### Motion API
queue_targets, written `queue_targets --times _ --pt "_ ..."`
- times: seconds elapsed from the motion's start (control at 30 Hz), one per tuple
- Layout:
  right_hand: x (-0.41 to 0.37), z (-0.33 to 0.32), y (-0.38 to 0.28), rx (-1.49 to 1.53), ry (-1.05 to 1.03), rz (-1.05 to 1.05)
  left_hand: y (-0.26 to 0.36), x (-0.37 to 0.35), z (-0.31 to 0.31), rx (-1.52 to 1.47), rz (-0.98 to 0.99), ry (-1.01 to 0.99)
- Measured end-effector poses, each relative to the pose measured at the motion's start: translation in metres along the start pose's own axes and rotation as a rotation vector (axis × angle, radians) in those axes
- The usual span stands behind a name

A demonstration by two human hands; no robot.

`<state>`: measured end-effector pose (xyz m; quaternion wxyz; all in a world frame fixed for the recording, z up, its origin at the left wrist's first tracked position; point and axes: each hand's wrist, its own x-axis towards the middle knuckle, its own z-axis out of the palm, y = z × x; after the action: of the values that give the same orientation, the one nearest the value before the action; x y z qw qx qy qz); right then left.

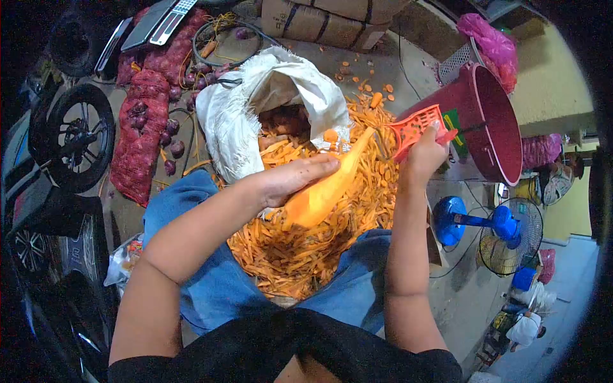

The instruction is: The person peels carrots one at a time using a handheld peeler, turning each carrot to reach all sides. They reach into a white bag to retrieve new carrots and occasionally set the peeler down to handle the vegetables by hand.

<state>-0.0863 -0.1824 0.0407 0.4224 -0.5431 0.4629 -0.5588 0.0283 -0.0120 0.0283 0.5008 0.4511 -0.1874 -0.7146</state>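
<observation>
My left hand (297,180) is closed round a large peeled carrot (325,195), its narrow end slanting up and to the right. In my right hand (426,153) is an orange-red plastic peeler (415,126) with holes in its body. The peeler's left end is close to the carrot's tip. Beneath both hands, a thick heap of carrot peelings (306,255) lies between my knees. An open white woven sack (223,137) stands just beyond my left hand, with unpeeled carrots (284,124) showing inside.
A dark red bucket (447,92) lies tilted at the right, near a blue fan (504,226). Red net sacks of onions (143,127) and a motorcycle wheel (81,137) are at the left. Cardboard boxes (319,25) sit at the back; a person (525,329) is far right.
</observation>
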Motion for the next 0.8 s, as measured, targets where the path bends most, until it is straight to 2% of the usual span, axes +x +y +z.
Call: queue_targets --times 0.07,0.17,0.23,0.27,0.3,0.33,0.37,0.4,0.43,0.47,0.5,0.57,0.67,0.73,0.8 --pt "-0.007 0.0 -0.009 0.035 -0.048 -0.049 0.001 0.001 -0.003 -0.022 -0.055 -0.025" --pt "-0.008 0.001 -0.014 0.077 -0.025 0.049 0.004 -0.004 -0.004 -0.132 -0.134 -0.1" --pt "0.003 -0.001 0.0 0.292 -0.066 0.065 0.006 -0.003 -0.004 -0.213 -0.153 -0.153" --pt "0.007 -0.003 0.004 0.294 -0.065 0.064 0.005 0.001 -0.003 -0.134 -0.164 -0.052" --pt "0.01 -0.006 0.008 0.176 -0.183 -0.003 0.004 0.004 -0.004 -0.055 -0.175 0.049" --pt "0.011 -0.007 0.008 0.056 -0.3 -0.071 -0.001 0.009 -0.009 -0.053 -0.175 0.049" --pt "0.01 -0.008 0.004 0.058 -0.301 -0.073 -0.008 0.017 -0.015 0.132 -0.029 0.06" --pt "0.006 -0.009 -0.004 -0.187 -0.522 -0.113 -0.008 0.019 -0.017 0.315 0.118 0.074" --pt "0.004 -0.01 -0.008 -0.435 -0.738 -0.152 -0.006 0.02 -0.02 0.314 0.12 0.077" --pt "0.006 -0.012 0.008 -0.404 -0.887 -0.097 -0.002 0.02 -0.023 0.534 0.189 0.138" --pt "0.002 -0.011 0.003 -0.405 -0.886 -0.099 0.003 0.019 -0.022 0.753 0.259 0.197" --pt "-0.014 -0.01 -0.011 -0.647 -1.101 -0.196 0.009 0.015 -0.021 0.794 0.294 0.271" --pt "-0.02 -0.009 -0.01 -0.713 -1.164 -0.16 0.012 0.014 -0.022 0.924 0.265 0.308" --pt "-0.022 -0.01 0.002 -0.758 -1.176 -0.2 0.008 0.015 -0.02 1.084 0.324 0.404" --pt "-0.023 -0.008 0.007 -0.757 -1.17 -0.191 0.008 0.015 -0.017 1.179 0.37 0.419"
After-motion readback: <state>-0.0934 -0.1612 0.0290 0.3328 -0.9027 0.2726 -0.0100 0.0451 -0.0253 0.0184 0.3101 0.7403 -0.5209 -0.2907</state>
